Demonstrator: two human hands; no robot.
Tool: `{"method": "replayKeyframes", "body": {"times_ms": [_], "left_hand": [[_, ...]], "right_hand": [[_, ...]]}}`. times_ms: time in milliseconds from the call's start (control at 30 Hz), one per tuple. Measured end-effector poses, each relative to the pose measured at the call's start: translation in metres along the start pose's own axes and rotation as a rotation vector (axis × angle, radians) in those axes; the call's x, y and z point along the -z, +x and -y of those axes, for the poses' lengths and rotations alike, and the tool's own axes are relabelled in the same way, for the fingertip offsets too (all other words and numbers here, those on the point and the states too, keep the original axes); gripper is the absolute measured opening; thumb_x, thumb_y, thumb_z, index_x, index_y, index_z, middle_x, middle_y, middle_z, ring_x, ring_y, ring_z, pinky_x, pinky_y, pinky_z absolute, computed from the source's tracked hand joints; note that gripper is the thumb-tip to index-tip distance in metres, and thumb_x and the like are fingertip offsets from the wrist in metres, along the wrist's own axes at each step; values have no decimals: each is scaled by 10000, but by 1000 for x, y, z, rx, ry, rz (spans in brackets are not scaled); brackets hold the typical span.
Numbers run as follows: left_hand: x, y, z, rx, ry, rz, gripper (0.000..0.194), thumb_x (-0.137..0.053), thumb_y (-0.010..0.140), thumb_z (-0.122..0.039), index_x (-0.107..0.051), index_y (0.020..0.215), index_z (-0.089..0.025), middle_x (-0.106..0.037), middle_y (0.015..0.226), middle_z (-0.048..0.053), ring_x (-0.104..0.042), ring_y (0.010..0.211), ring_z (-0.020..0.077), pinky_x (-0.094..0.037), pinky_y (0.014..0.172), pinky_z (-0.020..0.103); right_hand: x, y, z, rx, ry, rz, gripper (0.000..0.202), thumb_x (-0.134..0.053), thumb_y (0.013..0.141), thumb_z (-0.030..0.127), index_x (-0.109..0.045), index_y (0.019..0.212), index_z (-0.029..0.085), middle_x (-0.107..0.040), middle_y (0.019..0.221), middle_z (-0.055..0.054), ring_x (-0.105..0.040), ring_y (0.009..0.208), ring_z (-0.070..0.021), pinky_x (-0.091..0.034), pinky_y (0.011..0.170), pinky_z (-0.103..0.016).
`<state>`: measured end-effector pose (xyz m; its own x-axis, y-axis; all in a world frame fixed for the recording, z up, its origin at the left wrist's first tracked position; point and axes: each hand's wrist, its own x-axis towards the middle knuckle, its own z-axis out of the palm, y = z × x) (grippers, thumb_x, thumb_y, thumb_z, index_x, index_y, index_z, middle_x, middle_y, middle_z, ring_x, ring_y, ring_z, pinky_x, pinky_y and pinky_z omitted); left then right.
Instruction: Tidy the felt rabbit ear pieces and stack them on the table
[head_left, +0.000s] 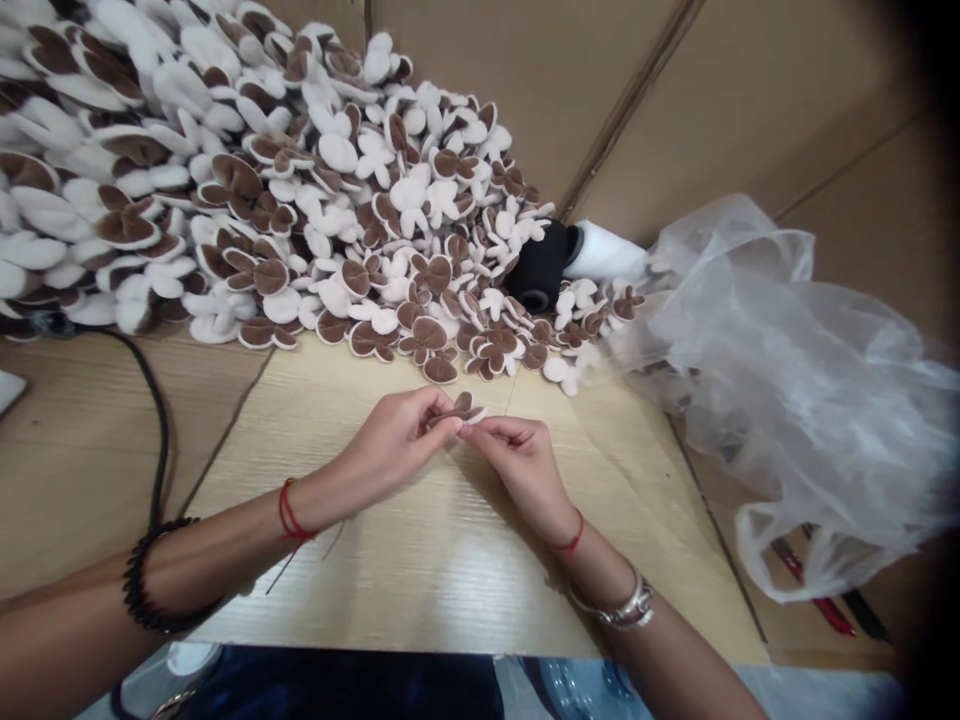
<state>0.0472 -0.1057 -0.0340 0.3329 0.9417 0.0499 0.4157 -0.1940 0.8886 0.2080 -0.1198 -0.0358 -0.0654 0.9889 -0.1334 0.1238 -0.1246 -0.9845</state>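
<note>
The left hand [397,430] grasped a small brown-and-white plush piece [464,405] between its thumb and its bent fingers. The right hand [523,465] pinched the white edge of the same piece with thumb and finger, just beside the left thumb. The piece was therefore between the two hands, above the tabletop [420,570]. Whether the right hand also held something thin, such as a thread, I could not tell.

In my judgement, this step asked for a steady left hand and only small movements from the right one. The soft lobes would probably bend easily, so a light pinch near the middle seemed better than a strong pull at the edge. It seemed also wise to turn the lobes away from the thumbs, so that the worked place was well visible.

Beyond both hands lay a large pile of similar pieces [300,215], and its near edge could be disturbed by a careless knuckle. To the right of the right hand, a plastic bag [795,390] lay well apart and, I judged, gave no hindrance.
</note>
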Motion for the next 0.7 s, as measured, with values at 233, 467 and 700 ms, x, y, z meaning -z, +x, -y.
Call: {"method": "replayKeyframes", "body": {"times_ms": [233, 467, 700], "left_hand": [[3, 0, 1, -4, -38, 22, 169, -546, 838, -315, -588, 812, -154, -640, 759, 7, -564, 674, 135, -404, 610, 245], [2, -5, -8, -26, 58, 37, 159, -590, 813, -317, -616, 782, -164, -640, 713, -6, -551, 637, 130, -376, 581, 244], [3, 0, -5, 65, -111, -22, 183, -580, 816, -337, -606, 813, -156, -650, 767, 12, -582, 687, 140, -428, 629, 261]], "right_hand": [[0, -3, -1, 73, -42, 17, 203, -662, 724, 308, -676, 599, 149, -390, 455, 55, -310, 483, -71, -247, 467, -219], [-4, -6, -4, 127, -73, -42, 345, -670, 694, 312, -477, 458, 149, -198, 484, 84, -181, 487, -48, -147, 460, -213], [1, -9, 2, 117, -3, -8, 170, -654, 713, 271, -650, 596, 148, -317, 445, 76, -221, 447, -49, -179, 431, -206]]}}
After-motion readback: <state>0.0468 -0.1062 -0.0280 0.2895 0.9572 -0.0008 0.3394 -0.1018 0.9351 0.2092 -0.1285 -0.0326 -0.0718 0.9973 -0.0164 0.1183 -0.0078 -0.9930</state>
